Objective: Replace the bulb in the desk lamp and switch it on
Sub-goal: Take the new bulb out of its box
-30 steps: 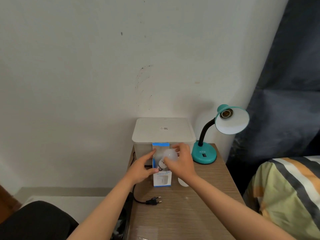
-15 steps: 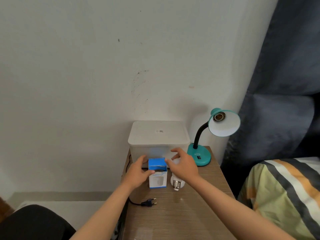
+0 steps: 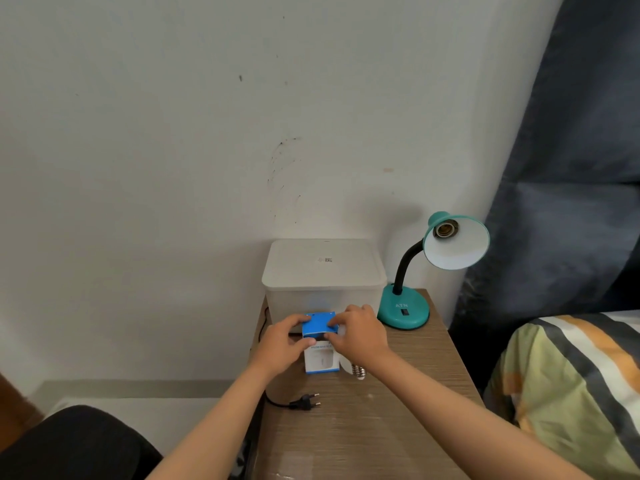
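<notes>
A teal desk lamp (image 3: 403,311) stands at the table's back right, its shade (image 3: 457,245) tilted toward me with a bare socket (image 3: 446,229) inside. A blue and white bulb box (image 3: 320,342) stands upright on the table. My left hand (image 3: 282,344) grips its left side. My right hand (image 3: 360,336) pinches the blue top flap from the right. A white bulb (image 3: 353,369) lies on the table beside the box, mostly hidden under my right hand, its screw base showing. The lamp's black plug (image 3: 306,404) lies loose on the tabletop.
A white lidded plastic bin (image 3: 323,271) sits against the wall behind the box. The wooden table (image 3: 363,427) meets a striped bed cover (image 3: 568,386) on the right, with a dark curtain (image 3: 571,168) behind it. A dark trouser leg (image 3: 76,445) shows bottom left.
My right hand laid the white bulb on the table beside the box, then moved onto the box's top flap. My left hand has stayed on the box.
</notes>
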Action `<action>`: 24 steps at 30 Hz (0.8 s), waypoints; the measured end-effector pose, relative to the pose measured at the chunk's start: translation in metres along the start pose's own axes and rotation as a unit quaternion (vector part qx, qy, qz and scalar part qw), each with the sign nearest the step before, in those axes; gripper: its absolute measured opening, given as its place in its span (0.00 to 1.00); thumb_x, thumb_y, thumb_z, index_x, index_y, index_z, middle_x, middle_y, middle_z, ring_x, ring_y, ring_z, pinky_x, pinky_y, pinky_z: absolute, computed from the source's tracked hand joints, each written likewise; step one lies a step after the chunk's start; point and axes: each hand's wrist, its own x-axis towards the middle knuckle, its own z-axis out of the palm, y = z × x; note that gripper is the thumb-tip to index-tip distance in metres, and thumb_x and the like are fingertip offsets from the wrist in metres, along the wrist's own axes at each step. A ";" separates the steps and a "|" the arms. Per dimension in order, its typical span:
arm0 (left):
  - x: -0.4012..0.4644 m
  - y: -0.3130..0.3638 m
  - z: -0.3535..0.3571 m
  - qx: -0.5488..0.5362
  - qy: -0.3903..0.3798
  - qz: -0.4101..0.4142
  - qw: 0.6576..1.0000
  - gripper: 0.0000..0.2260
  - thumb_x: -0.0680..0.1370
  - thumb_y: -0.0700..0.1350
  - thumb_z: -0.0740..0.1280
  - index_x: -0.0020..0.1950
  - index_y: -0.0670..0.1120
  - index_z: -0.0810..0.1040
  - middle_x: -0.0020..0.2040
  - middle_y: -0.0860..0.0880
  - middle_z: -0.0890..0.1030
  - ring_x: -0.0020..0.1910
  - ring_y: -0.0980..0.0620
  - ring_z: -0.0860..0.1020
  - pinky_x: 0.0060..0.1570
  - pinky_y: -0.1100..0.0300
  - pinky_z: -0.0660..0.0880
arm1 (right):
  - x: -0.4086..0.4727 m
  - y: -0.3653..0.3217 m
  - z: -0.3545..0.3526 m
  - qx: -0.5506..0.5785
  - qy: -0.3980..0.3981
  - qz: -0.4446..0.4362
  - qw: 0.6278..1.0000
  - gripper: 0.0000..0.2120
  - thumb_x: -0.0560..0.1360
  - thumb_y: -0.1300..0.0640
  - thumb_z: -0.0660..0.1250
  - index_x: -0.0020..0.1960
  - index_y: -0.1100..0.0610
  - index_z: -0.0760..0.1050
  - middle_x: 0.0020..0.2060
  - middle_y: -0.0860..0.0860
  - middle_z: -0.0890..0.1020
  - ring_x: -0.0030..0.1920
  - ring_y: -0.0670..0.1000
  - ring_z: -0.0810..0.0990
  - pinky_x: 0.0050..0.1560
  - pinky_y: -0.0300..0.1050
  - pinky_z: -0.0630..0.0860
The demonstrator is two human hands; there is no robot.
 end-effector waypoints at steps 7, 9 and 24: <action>0.001 0.006 0.001 0.017 -0.010 -0.025 0.999 0.23 0.73 0.48 0.71 0.67 0.48 0.72 0.67 0.48 0.74 0.52 0.52 0.79 0.51 0.64 0.74 | -0.004 0.000 0.001 -0.015 -0.038 0.011 0.999 0.17 0.73 0.43 0.65 0.59 0.49 0.78 0.53 0.50 0.78 0.57 0.52 0.71 0.51 0.46 0.75; 0.000 0.007 0.001 0.033 -0.023 -0.025 0.999 0.23 0.74 0.47 0.70 0.68 0.47 0.71 0.69 0.47 0.72 0.63 0.50 0.75 0.59 0.61 0.71 | -0.004 -0.001 0.000 -0.019 -0.047 0.015 0.999 0.17 0.74 0.43 0.65 0.59 0.49 0.78 0.53 0.51 0.78 0.58 0.52 0.71 0.52 0.46 0.75; -0.002 0.033 0.001 0.125 0.004 0.000 0.992 0.22 0.77 0.52 0.64 0.69 0.47 0.68 0.74 0.43 0.62 0.73 0.47 0.61 0.68 0.53 0.62 | -0.023 0.020 -0.056 0.445 -0.154 0.216 0.856 0.16 0.70 0.63 0.66 0.57 0.53 0.73 0.53 0.54 0.74 0.50 0.53 0.76 0.41 0.48 0.77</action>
